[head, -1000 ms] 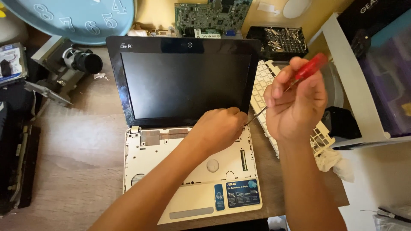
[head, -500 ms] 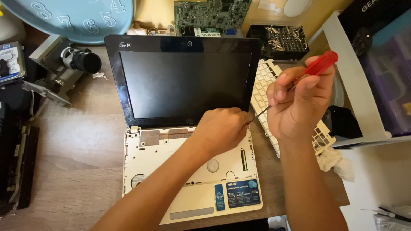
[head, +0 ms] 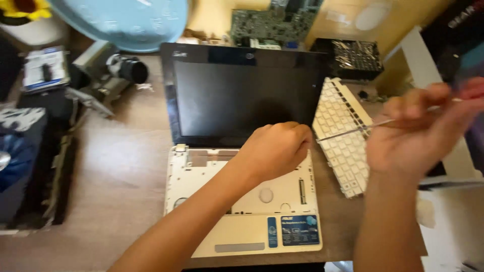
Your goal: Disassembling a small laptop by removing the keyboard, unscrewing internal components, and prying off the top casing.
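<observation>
Right at centre sits the small white laptop (head: pixel 242 201), lid up, dark screen facing us, its keyboard bay stripped bare so the white inner tray shows. The left hand (head: pixel 275 151) rests knuckles-up on the top edge of that bay, just below the screen's hinge line, fingers curled under and closed; whether they pinch anything I cannot tell, the palm hides it. Over at three o'clock the right hand (head: pixel 416 136) is raised above the bench, blurred, fingers wrapped around a screwdriver (head: pixel 383 123) whose thin metal shaft points toward nine o'clock, its tip ending just short of the left hand's knuckles. Under that shaft, beside the laptop's right edge, lies the removed white keyboard (head: pixel 343 146), tilted on the wooden bench (head: pixel 126 166). Moving outward: at twelve o'clock a green circuit board (head: pixel 272 22) stands behind the lid, and at one o'clock a black tray (head: pixel 353 58) holds small pale parts. At ten o'clock a black cylindrical lens-like piece (head: pixel 128 68) lies on a grey bracket, with a pale blue round object (head: pixel 121 20) above it. At nine o'clock dark flat gear (head: pixel 30 166) is stacked along the bench edge.
</observation>
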